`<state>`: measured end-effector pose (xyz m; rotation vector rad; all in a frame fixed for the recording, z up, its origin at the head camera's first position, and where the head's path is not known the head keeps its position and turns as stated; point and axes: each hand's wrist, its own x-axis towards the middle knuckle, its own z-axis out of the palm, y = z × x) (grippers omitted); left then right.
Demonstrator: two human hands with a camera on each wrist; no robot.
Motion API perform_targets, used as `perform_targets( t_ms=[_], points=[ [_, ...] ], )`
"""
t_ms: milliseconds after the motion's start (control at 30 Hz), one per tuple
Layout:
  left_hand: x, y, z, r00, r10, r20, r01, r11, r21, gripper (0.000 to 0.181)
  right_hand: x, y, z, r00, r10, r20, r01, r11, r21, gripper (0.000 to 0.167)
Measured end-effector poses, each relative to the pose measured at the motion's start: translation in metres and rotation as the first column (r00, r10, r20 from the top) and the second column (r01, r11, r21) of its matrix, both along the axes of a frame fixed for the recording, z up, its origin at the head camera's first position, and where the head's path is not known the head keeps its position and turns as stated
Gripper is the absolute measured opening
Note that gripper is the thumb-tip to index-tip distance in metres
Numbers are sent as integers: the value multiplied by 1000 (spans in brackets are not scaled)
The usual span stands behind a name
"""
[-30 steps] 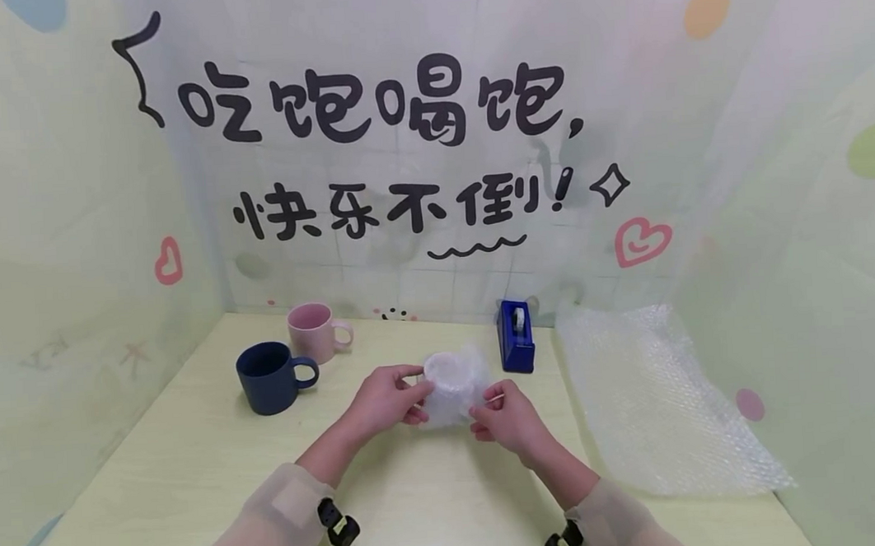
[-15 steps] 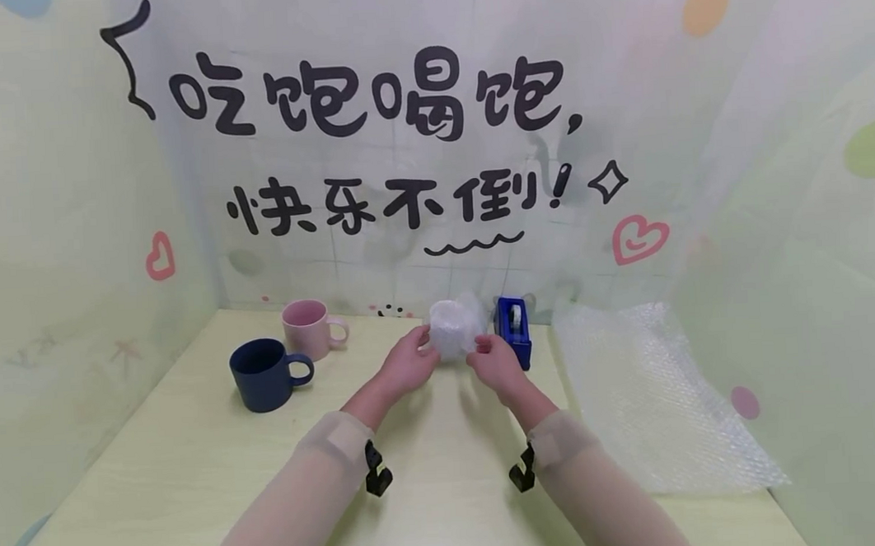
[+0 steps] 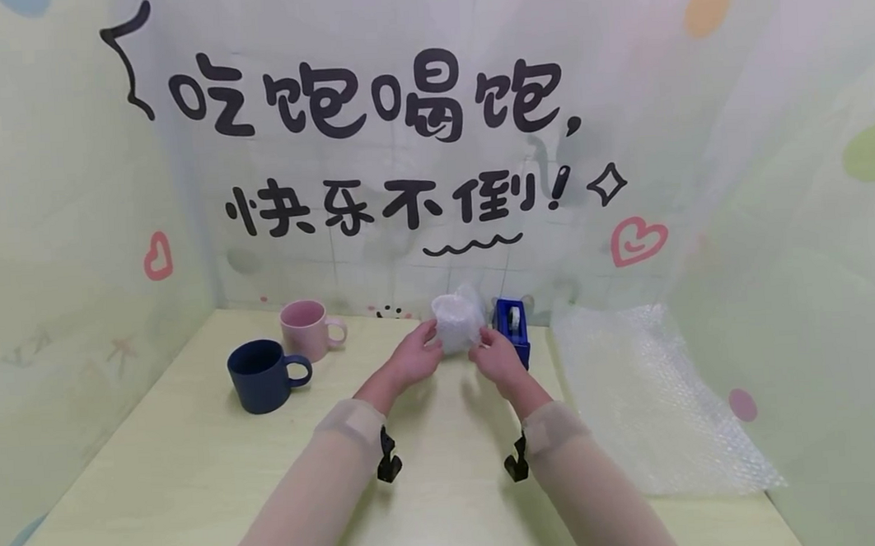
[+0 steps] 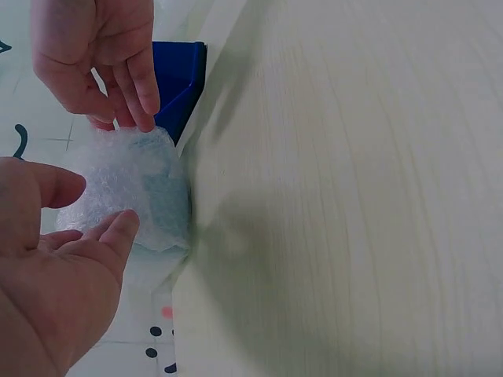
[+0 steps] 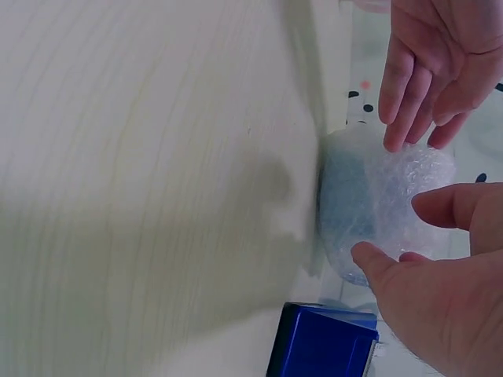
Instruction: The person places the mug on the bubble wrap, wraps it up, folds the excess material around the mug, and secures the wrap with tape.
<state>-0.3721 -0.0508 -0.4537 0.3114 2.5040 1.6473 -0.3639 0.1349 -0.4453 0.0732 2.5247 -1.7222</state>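
Because its film [image 3: 470,298] is sticking up loosely, the wrapped bundle [image 3: 457,323], standing at the back of the bench [image 3: 157,452] beside the blue tape dispenser [image 5: 322,345], is risking unravelling, or tipping if a fingertip is snagging it. Both arms are reaching forward; the left grip [image 3: 415,357] and right grip [image 3: 498,359] are flanking it, loosely open, clenching nothing.

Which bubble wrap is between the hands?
The rounded bundle, between left hand and right hand; the flat sheet lies spread out, away from both.
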Motion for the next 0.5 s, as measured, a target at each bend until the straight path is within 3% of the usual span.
perform_targets(
  t_ms=[167,267,333,400,500],
  points=[
    [10,-7,-1,999,1,-35,-3,999,-52,65,10,16,9,999,14,-42,-10,994,105,65],
    [26,-18,5,991,-52,-125,30,985,-168,61,25,38,23,996,36,-77,-21,982,190,60],
    [39,-28,10,971,-113,-211,53,962,-269,57,39,58,33,993,68,-96,-39,961,275,52],
    [54,-41,13,940,-179,-289,67,931,-359,52,56,84,41,988,116,-106,-63,908,414,43],
    [78,-62,15,897,-247,-367,67,896,-439,45,81,129,44,983,169,-67,-93,784,614,25]
  ],
)
